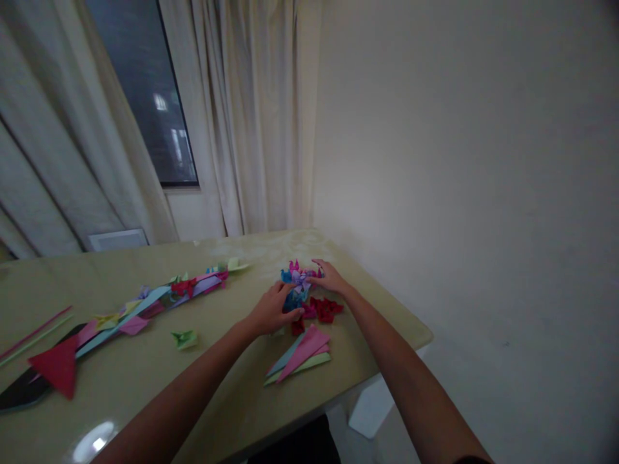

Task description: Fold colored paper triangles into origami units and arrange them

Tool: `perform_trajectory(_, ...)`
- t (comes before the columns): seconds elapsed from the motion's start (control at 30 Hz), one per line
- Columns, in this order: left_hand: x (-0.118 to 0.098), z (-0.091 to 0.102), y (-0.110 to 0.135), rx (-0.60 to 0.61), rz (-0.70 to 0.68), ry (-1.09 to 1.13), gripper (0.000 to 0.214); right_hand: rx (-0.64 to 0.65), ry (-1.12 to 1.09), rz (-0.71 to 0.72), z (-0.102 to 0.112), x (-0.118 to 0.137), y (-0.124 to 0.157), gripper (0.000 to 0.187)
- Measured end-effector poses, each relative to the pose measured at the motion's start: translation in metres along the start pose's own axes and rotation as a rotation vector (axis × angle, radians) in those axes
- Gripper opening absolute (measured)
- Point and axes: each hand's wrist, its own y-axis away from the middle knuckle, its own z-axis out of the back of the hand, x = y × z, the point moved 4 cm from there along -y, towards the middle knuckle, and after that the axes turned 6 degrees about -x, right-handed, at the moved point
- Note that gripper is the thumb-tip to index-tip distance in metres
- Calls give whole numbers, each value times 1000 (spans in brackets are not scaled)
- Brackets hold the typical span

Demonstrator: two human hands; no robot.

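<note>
A cluster of folded paper flowers (300,281) in purple, blue and pink lies between my two hands on the table. My left hand (275,310) rests at its near left side, fingers apart, beside blue folded paper. From the right, my right hand (329,278) reaches over the cluster with its fingers spread, touching or just above the purple piece. Red folded pieces (327,310) sit just below the right hand. Nearer to me lies a small fan of pink, blue and green folded paper (307,353). Some of the cluster is hidden by my fingers.
A long row of colourful folded papers (152,303) stretches across the left of the table (227,386). A green folded piece (184,339) lies by my left forearm. Two thin strips (36,332) lie far left. A wall (464,193) borders the right side; curtains (261,116) hang behind.
</note>
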Motion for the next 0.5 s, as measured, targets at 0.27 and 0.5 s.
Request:
perform_trajectory(0.27, -73, -8, 58, 68, -232, -121, 41, 76, 157, -68, -21, 28, -19, 92)
perform_trajectory(0.5, -76, -13, 82, 135, -328, -266, 49, -121, 321, 81, 6, 67, -2, 63)
